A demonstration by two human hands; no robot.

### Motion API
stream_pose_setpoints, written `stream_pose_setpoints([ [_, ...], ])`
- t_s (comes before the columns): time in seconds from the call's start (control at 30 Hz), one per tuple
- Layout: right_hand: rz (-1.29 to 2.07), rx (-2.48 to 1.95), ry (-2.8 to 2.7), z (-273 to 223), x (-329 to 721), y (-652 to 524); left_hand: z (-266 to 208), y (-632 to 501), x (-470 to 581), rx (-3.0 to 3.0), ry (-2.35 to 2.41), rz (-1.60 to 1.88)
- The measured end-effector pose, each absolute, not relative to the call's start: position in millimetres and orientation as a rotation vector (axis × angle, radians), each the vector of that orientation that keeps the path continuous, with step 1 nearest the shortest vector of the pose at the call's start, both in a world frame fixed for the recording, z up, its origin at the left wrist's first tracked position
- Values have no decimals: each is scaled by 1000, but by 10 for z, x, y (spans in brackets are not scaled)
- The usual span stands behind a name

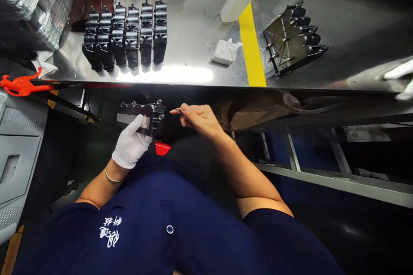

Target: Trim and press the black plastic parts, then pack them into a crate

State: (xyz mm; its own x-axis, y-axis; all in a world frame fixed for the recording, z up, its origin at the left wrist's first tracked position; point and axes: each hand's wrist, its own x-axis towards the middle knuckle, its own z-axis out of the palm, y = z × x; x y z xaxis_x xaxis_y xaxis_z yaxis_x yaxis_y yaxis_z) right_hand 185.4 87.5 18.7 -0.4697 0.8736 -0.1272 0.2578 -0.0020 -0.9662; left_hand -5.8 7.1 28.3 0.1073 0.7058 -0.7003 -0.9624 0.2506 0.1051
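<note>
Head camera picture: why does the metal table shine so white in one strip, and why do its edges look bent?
In the head view, an overhead lamp glares off the polished steel table just behind the rows of small black plastic parts; the wide lens bows the table edge and the yellow floor-style stripe; below the edge it is dim, so the white-gloved left hand and its black moulded part stand out, the bare right hand less.

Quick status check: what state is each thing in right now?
black part: held by gloved left hand, below the table edge
right hand: bare, pinching something small, cannot tell what
black parts in rows: standing on table
white bottle: lying tilted
white cloth: crumpled
</note>
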Motion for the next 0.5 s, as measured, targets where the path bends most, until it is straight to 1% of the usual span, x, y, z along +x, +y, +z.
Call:
stream_pose_setpoints([
  [0.1,1423,-1161,-1588,95,1712,771,293,62,-31,-409,768,1277],
  [0.2,1380,-1149,-1564,61,1639,696,292,45,11,-368,805,1287],
  [0.37,1476,-1158,-1524,55,1559,545,274,28,64,-332,837,1265],
  [0.5,1371,-1230,-1331,-34,1391,400,261,27,80,-412,726,1189],
])
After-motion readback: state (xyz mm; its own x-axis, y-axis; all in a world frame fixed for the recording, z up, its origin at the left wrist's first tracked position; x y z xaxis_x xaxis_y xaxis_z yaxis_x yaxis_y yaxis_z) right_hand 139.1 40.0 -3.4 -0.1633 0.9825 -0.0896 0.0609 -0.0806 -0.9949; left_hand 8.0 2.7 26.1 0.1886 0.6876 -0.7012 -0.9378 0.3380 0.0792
